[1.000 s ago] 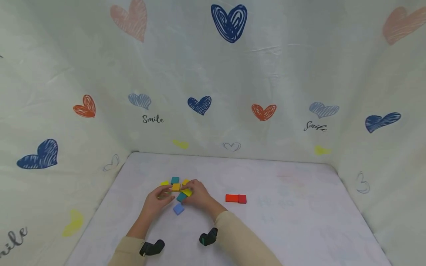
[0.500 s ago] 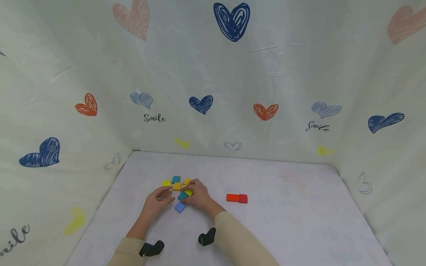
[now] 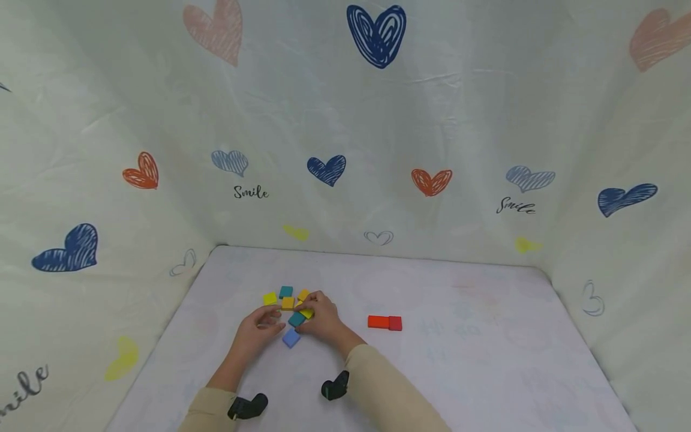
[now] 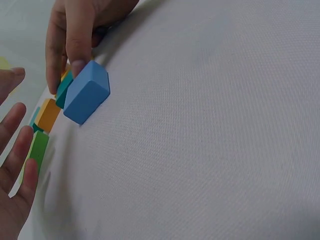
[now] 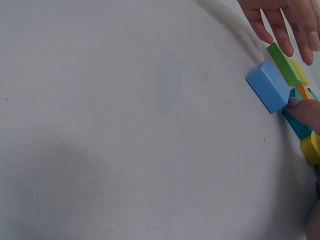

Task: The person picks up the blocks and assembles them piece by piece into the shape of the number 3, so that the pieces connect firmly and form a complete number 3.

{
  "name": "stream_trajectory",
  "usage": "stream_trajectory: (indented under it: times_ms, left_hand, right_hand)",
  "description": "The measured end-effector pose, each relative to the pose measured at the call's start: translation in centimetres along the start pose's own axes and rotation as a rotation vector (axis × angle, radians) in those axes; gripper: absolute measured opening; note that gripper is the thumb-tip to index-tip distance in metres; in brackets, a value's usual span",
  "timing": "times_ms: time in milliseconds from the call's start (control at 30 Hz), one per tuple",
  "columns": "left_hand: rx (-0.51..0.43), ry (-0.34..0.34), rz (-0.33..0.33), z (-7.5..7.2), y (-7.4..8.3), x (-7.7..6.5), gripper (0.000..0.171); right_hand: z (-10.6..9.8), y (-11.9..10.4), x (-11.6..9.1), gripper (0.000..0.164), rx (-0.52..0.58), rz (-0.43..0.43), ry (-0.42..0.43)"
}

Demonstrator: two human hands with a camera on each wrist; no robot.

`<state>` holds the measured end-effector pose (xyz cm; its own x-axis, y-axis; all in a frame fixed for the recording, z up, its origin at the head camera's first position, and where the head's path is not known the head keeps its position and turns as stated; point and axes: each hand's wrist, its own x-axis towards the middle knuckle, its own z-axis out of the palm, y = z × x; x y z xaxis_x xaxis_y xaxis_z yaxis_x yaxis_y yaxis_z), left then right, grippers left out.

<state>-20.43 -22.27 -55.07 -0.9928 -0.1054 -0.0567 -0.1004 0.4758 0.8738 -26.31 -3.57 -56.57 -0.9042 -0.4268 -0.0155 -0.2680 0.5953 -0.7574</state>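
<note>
- We're in the thick of it: small blocks being arranged by hand, it seems, at the left of the white table (image 3: 464, 360).
- Right hand (image 3: 324, 318) in from the near right, knuckles up, thumb and a finger closed about the near teal block (image 3: 296, 318), by the look of it pinching it.
- Left hand (image 3: 256, 327) across on the left, fingers spread apart and nothing gripped, right by the green block (image 4: 39, 150); contact there, I can't tell.
- The blue block (image 3: 291, 338) sits just nearer than that teal one, the orange block (image 3: 288, 303) just beyond it.
- Off to the right, well apart, two red blocks (image 3: 385, 323) lie end to end.
- The next move, I'd judge, calls for a light, steady fingertip, sparing the neighbours a nudge.
</note>
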Motion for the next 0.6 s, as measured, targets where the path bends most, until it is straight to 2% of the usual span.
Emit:
stream_trajectory:
  times_ms: [300,600]
  left_hand:
    - [0.000,0.002,0.010,0.4,0.3,-0.1,0.043]
    - [-0.006,0.000,0.039,1.1,1.3,0.0,0.045]
  right_hand:
    - [-0.2,0.2,-0.3,0.035,0.042,0.029,0.003]
    - [-1.2,0.6,-1.2,0.039,0.151,-0.012,0.031]
